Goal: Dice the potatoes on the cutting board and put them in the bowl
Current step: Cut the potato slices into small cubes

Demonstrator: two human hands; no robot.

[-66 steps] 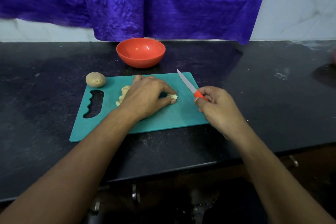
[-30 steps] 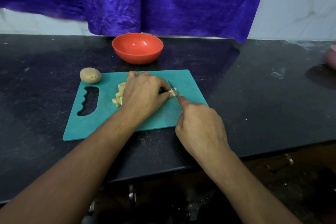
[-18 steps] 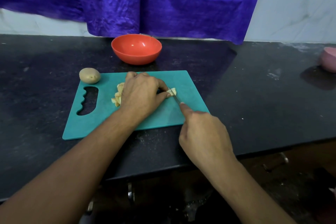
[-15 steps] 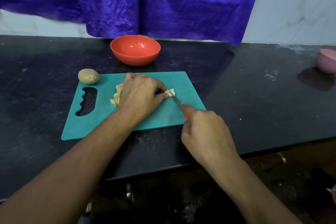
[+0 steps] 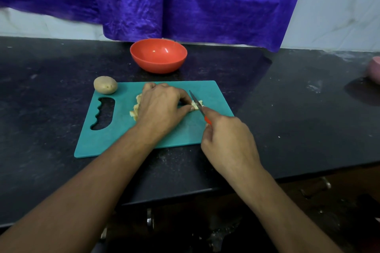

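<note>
On the teal cutting board (image 5: 115, 133), my left hand (image 5: 160, 107) grips a bundle of pale potato strips (image 5: 196, 106) whose ends stick out past my fingertips. More cut potato pieces (image 5: 135, 109) show at the left of that hand. My right hand (image 5: 228, 139) holds the red-handled knife (image 5: 196, 101); its blade lies across the strip ends. A whole unpeeled potato (image 5: 105, 85) sits at the board's far left corner. The orange bowl (image 5: 158, 55) stands empty behind the board.
The board lies on a black stone counter (image 5: 298, 119) whose front edge runs just below my wrists. A purple cloth (image 5: 185, 2) hangs behind the bowl. A pink object (image 5: 374, 70) sits at the far right edge.
My right hand brought the knife from beside the board onto the strip ends and has been drawing it back toward me. My left hand stayed on the potato.
</note>
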